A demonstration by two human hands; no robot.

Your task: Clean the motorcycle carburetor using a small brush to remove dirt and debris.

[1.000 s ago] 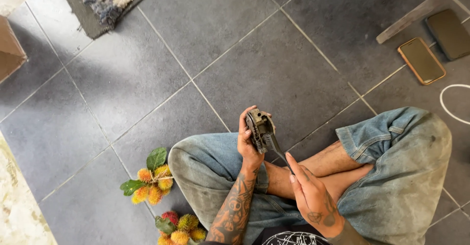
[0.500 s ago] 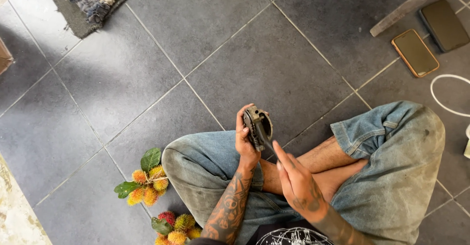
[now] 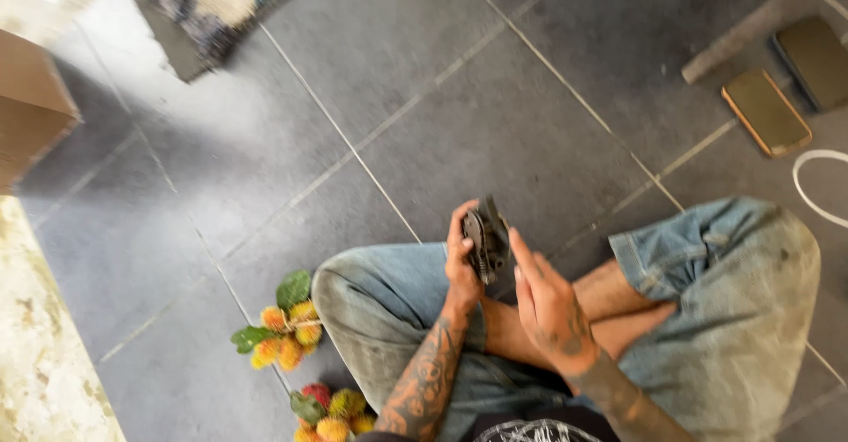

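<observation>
Sitting cross-legged on a grey tiled floor (image 3: pixel 221 186), a person is seen from above, and a small dark metal part (image 3: pixel 487 237) is held up above the knees. The left hand (image 3: pixel 461 252) is clamped on the part, thumb on its near face and fingers curled behind it. The right hand (image 3: pixel 548 305) is held flat and apart, fingers straight and together, gripping nothing; its fingertips (image 3: pixel 519 246) lie just beside the part's right edge.

From the right hand the part lies toward 11 o'clock, very near. Its long axis runs roughly from 12 to 6 o'clock, tilted slightly. The left hand is the nearer one, being already in contact.

The part looks like blackened, worn metal, roundish and ribbed along one edge; finer detail is blurred. Faded, soiled denim shorts (image 3: pixel 733 318) are worn. The tiles are matt, with pale grout lines.

At 9 o'clock from the left knee, two clusters of hairy red and yellow fruits (image 3: pixel 287 336) with green leaves are laid. At 1 o'clock, well apart, two flat phones (image 3: pixel 767 111) are laid beside a white cable (image 3: pixel 808 186).
</observation>
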